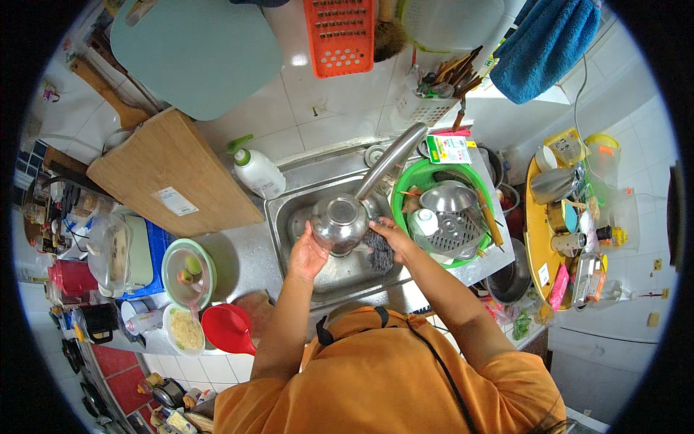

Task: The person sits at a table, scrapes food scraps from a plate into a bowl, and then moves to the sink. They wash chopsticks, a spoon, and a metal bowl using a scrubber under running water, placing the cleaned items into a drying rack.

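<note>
Over the stainless steel sink (336,290), my left hand (308,254) grips a shiny metal bowl (340,219) by its near left side. The bowl is turned bottom up, its round base facing the camera. My right hand (391,234) pinches a dark grey, fuzzy scrubbing cloth (379,255) just right of the bowl. Above them arches a metal faucet (393,157), its spout end close to the bowl's far right edge. Whether water is running I cannot tell.
Right of the sink, a green basket (398,198) holds metal bowls and a strainer. A white pump bottle (260,174) and a wooden cutting board (173,168) stand left. Nearer are a fruit bowl (211,271), a red ladle (225,327) and a bowl of shredded food (184,328).
</note>
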`<state>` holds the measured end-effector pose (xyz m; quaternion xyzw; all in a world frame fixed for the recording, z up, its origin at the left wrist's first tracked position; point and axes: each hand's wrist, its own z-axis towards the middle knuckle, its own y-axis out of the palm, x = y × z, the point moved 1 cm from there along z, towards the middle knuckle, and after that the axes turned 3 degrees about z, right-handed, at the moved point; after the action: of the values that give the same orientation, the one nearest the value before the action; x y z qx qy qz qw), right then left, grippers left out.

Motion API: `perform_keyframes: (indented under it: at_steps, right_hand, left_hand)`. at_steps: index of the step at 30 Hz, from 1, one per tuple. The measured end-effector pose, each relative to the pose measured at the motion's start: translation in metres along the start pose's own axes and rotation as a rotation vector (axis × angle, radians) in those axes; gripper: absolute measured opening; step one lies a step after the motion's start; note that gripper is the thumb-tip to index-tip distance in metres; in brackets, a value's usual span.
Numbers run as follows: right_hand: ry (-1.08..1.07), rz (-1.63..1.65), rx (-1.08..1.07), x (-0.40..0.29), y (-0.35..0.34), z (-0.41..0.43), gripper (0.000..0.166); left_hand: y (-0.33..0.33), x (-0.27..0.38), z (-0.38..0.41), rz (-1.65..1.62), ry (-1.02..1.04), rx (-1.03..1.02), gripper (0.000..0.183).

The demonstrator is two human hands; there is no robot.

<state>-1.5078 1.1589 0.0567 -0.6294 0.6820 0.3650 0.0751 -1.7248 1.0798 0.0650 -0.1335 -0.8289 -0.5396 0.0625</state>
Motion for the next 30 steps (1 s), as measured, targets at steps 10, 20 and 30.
perform_keyframes:
  at_steps: [10, 20, 30]
  right_hand:
    - [-0.723, -1.246, 0.177, -0.066, 0.020, 0.045, 0.052]
    - [-1.127, -0.804, -0.040, -0.048, 0.067, -0.022, 0.032]
    - [-1.495, -1.394, 0.018, -0.003, 0.097, -0.088, 0.040]
  left_hand:
    - [0.030, 0.013, -0.012, 0.077, 0.009, 0.056, 0.024]
    - [0.033, 0.002, -0.006, 0.248, 0.096, 0.113, 0.019]
    - [0.031, -0.011, 0.001, 0.299, 0.257, 0.181, 0.015]
